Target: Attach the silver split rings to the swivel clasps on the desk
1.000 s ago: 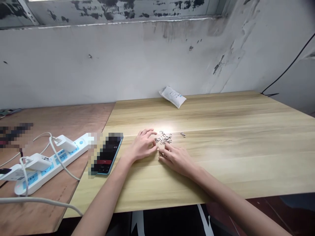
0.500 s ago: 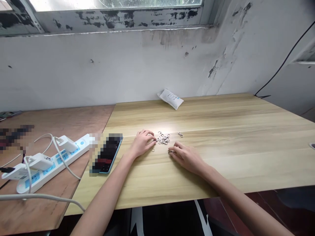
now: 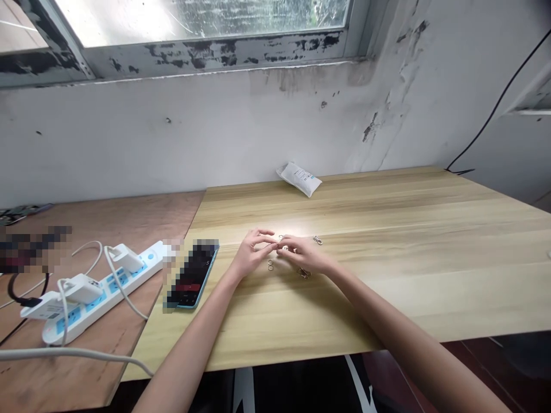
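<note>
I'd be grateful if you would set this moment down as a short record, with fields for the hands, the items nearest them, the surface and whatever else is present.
Hands: left hand and right hand meet at the fingers; anything held is hidden.
Nearest items: small metal rings, metal clasps, metal clasp.
Surface: pale wooden table.
Also present: pixelated smartphone, white power strip, white packet.

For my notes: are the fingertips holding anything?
Cannot tell: the left hand and right hand meet fingertip to fingertip, hiding whatever may be between them.

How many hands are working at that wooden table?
2: the left hand and the right hand, fingertips together over the wooden table, among small metal clasps.
</note>
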Available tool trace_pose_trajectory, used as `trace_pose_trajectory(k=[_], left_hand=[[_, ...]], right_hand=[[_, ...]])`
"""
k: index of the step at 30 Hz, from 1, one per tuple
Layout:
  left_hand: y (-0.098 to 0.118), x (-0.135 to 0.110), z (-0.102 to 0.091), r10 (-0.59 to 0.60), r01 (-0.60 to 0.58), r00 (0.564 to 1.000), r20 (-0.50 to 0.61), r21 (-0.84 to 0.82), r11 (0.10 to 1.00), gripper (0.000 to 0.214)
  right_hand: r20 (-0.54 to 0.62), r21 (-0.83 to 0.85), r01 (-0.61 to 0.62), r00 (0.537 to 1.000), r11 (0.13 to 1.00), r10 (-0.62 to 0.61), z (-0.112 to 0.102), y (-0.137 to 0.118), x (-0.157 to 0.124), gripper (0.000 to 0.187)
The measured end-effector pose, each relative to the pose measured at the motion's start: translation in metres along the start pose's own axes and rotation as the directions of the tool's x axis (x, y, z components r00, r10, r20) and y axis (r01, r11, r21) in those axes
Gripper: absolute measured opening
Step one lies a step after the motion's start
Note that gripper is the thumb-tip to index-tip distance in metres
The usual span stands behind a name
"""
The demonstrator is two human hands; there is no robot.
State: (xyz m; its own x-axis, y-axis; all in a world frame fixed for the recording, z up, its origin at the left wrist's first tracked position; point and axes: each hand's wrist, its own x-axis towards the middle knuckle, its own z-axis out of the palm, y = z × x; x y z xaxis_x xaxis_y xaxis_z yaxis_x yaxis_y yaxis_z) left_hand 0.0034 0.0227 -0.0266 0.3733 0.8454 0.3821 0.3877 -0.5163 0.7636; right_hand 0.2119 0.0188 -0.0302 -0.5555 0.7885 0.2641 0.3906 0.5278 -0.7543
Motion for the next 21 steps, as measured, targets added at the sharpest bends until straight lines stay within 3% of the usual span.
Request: trace_pose_trajectory(k=[7,13,21], left_hand=[[0.004,-0.001,0.000,-0.044,0.044,0.997,-0.066,-0.003,0.999,0.010],[0.006,-0.001,0.002,-0.093,0.094,0.993,-0.076,0.014,0.995,0.012],[0.008,0.001,0.003,-0.218,0.220,0.976,0.026,-0.114,0.969,0.020]], right_hand=[[0.058,0.376,-0.138,0.990,0.916,0.126,-0.007,0.003,0.009,0.040],[0.006,0.356,-0.135,0.990,0.925,0.142,-0.006,0.003,0.011,0.037],[-0.063,0.347,-0.111,0.988,0.931,0.142,0.007,0.000,0.007,0.034]])
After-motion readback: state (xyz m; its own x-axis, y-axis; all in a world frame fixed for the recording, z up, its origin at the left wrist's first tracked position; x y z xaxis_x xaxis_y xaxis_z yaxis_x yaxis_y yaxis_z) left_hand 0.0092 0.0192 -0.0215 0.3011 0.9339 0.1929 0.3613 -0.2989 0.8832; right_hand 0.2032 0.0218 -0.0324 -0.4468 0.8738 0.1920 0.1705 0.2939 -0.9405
